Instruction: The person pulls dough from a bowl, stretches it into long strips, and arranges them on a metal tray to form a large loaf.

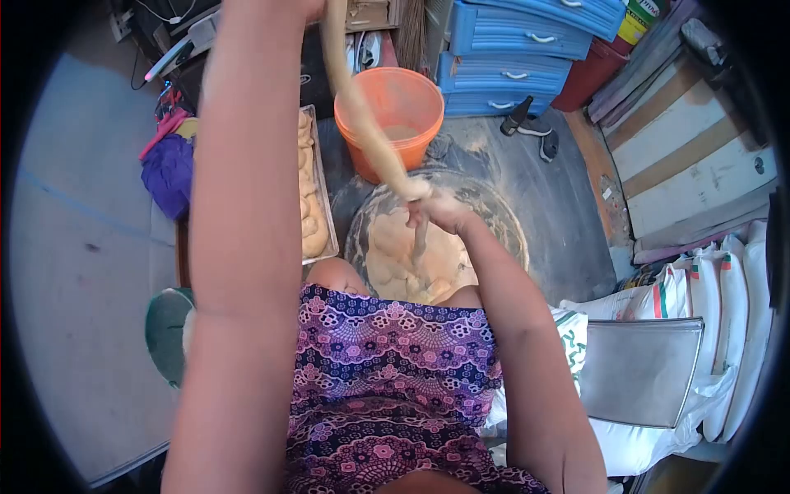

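A long, thick rope of pale dough (364, 115) is stretched slantwise between my two hands. My left arm is raised high, and only the edge of my left hand (311, 8) shows at the top of the view, against the rope's upper end; its fingers are cut off. My right hand (444, 212) is closed around the rope's lower end, above a wide round basin (520, 239). In the basin lies a large mass of dough (395, 243). Below my right fingers hangs a narrow greyish strip (420, 243) that I cannot make out.
An orange bucket (350, 136) stands beyond the basin. Left of it, partly behind my left arm, is a tray (332, 235) of shaped dough pieces. Blue drawers (514, 58) stand at the back, with shoes (535, 128) before them. White sacks (699, 305) and a metal sheet (642, 370) are at right.
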The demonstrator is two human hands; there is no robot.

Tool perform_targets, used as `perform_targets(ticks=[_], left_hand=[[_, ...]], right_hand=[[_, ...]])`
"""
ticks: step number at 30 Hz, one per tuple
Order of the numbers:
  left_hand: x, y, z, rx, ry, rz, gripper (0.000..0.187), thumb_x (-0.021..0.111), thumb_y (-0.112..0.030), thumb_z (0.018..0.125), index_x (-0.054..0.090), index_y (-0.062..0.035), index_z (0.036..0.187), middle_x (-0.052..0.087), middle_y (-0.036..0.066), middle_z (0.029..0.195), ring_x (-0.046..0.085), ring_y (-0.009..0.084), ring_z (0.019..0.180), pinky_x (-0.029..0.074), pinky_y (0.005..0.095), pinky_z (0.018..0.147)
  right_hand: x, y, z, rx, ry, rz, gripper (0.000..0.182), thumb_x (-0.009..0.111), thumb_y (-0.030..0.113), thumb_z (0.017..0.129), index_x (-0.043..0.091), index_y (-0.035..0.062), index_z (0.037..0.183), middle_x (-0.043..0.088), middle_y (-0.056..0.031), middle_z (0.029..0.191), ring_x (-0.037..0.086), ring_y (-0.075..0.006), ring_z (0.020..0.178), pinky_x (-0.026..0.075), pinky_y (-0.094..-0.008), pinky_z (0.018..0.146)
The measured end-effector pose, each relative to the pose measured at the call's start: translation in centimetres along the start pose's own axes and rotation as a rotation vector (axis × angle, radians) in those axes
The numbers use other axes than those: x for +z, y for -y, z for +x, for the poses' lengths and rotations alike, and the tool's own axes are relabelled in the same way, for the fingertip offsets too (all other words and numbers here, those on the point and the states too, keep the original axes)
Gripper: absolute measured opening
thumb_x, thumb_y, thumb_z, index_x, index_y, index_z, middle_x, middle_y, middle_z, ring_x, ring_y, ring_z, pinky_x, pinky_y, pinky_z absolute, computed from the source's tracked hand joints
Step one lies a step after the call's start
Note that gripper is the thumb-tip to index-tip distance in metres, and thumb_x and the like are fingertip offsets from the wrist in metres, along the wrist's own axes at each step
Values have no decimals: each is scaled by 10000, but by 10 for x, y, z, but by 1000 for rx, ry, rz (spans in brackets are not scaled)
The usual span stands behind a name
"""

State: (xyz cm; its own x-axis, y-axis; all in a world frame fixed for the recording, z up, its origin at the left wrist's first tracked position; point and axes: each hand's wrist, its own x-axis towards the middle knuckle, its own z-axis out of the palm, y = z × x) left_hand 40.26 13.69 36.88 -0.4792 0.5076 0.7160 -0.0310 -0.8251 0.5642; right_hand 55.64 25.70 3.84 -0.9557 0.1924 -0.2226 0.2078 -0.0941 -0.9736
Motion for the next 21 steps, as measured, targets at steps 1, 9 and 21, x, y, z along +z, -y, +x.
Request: perform_targets(ticks=[1, 9, 21], left_hand=[[-17, 8, -25, 19, 5, -3, 203, 589, -249, 872, 474, -83, 847, 485, 13, 680, 469, 79, 535, 401, 201, 453], [-47, 93, -148, -1244, 429, 329, 543, 521, -502, 863, 497, -21, 1113, 640, 124, 888, 560, 107, 527, 392, 193, 375], [65, 65, -15, -407, 79, -424, 328, 439, -314, 939, 499, 7, 965, 526, 31, 676, 543, 118, 564, 481, 227, 532]], right_hand=[[2, 26, -1, 31, -115, 336, 125, 558, 61, 791, 539, 42, 913, 549, -42, 678, 539, -159, 539, 478, -304, 535], [-5, 161, -58, -165, -219, 65, 388, 568, -29, 711, 460, 63, 1072, 554, -50, 735, 446, -69, 447, 361, -198, 392], [-40, -103, -57, -104, -448, -741, 326, 685, 198, 746, 553, 14, 981, 619, -176, 845, 604, -320, 761, 466, -413, 692]])
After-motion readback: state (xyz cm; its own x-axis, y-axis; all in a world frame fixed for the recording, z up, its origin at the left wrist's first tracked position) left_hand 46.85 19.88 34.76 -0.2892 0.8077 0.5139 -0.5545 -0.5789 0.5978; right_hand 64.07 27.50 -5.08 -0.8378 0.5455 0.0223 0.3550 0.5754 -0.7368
